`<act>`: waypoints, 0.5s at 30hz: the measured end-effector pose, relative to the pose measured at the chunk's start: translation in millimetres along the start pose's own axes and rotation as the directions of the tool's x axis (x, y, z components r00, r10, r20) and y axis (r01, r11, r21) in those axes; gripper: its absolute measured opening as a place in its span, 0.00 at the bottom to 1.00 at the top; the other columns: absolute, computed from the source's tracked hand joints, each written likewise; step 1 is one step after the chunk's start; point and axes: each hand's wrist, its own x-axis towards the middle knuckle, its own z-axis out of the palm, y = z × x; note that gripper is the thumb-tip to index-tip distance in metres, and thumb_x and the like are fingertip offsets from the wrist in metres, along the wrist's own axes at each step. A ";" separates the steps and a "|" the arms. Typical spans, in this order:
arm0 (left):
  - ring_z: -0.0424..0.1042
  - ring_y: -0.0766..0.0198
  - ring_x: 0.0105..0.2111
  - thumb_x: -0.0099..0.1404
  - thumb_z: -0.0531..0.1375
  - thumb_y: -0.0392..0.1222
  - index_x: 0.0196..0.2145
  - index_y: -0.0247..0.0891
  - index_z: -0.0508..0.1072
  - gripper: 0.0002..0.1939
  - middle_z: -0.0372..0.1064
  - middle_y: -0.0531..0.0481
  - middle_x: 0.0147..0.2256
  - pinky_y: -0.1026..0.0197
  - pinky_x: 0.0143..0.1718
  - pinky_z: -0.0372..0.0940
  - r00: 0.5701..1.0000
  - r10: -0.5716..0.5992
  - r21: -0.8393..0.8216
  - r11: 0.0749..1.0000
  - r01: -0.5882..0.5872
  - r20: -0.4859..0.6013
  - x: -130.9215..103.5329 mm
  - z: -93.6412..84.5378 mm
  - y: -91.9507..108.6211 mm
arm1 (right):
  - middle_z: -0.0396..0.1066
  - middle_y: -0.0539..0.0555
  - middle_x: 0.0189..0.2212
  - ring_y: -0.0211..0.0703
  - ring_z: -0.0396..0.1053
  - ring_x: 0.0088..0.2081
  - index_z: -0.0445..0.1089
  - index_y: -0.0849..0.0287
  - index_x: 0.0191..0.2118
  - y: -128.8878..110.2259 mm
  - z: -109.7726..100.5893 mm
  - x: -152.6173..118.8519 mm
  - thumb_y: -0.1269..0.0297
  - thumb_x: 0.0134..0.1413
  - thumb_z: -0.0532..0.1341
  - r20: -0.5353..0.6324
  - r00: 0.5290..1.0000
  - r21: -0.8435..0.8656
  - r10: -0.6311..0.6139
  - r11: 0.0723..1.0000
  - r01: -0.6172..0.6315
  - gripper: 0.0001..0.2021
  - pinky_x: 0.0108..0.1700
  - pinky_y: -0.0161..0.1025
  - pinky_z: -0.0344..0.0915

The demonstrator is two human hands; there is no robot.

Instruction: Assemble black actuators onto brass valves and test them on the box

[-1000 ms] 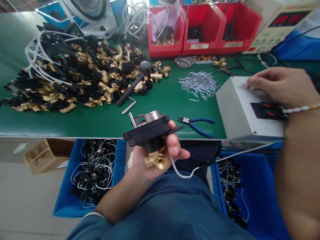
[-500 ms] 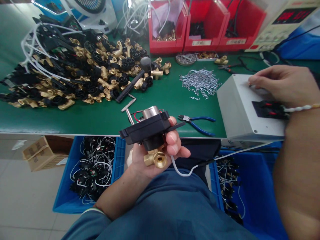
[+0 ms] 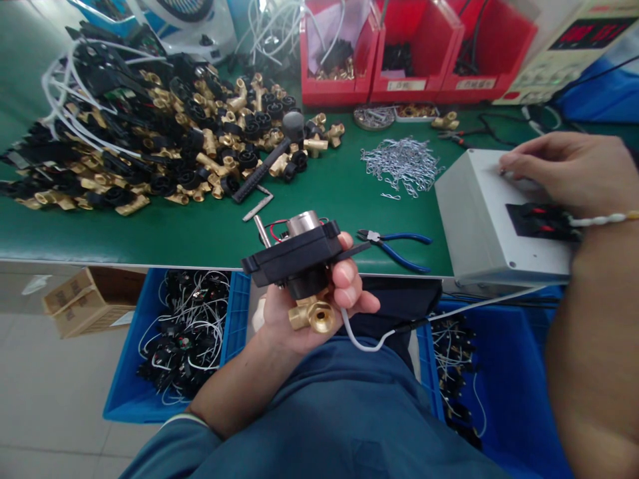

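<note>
A worker's left hand [image 3: 289, 336] cradles a valve [image 3: 292, 257] just off the near edge of a green worktop [image 3: 329, 193], its fingers wrapped on the black housing and the brass fitting [image 3: 321, 317] resting over the palm. A silver cylinder [image 3: 303, 223], a metal pin [image 3: 261, 231] and a thin red wire [image 3: 274, 231] top the housing. A white cable [image 3: 363, 348] loops below the fingers and joins a dark connector [image 3: 412, 325].

At right, the right hand [image 3: 574, 166], a beaded bracelet [image 3: 604, 218] at its wrist, pinches a small metal stub [image 3: 502, 171] on a grey box [image 3: 469, 223], thumb and fingertips closed on it. Red-marked black terminals [image 3: 539, 218] sit on the same face, partly under the wrist.

Blue-handled pliers [image 3: 405, 237] lie between valve and box, with a heap of wire clips [image 3: 399, 163] behind them. To the left, a hammer [image 3: 264, 173] leans against a pile of brass and black parts [image 3: 200, 159], a bent rod [image 3: 259, 206] beside its handle. Red bins [image 3: 339, 93] line the back near a power supply [image 3: 544, 76], its red digits blurred. Below the worktop stand a carton [image 3: 74, 309] and blue crates [image 3: 117, 396] holding black, wired parts.
</note>
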 end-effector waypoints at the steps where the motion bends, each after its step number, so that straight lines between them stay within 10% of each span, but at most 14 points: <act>1: 0.64 0.66 0.17 0.71 0.16 0.53 0.33 0.38 0.76 0.50 0.65 0.47 0.21 0.59 0.25 0.68 1.000 0.003 0.000 1.000 -0.003 0.006 0.0 -0.1 -0.2 | 0.78 0.58 0.32 0.36 0.67 0.26 0.81 0.56 0.36 -0.6 0.2 -0.3 0.47 0.52 0.73 0.000 1.000 -0.007 0.008 1.000 -0.008 0.16 0.27 0.41 0.59; 15: 0.67 0.67 0.19 0.77 0.33 0.51 0.35 0.35 0.77 0.36 0.67 0.48 0.22 0.60 0.27 0.73 0.997 0.021 0.014 1.000 -0.022 0.078 0.8 -4.7 -1.0 | 0.78 0.55 0.32 0.30 0.62 0.25 0.81 0.59 0.40 -14.8 -2.1 -2.5 0.56 0.56 0.72 0.050 0.998 -0.136 0.043 0.990 -0.036 0.12 0.29 0.37 0.58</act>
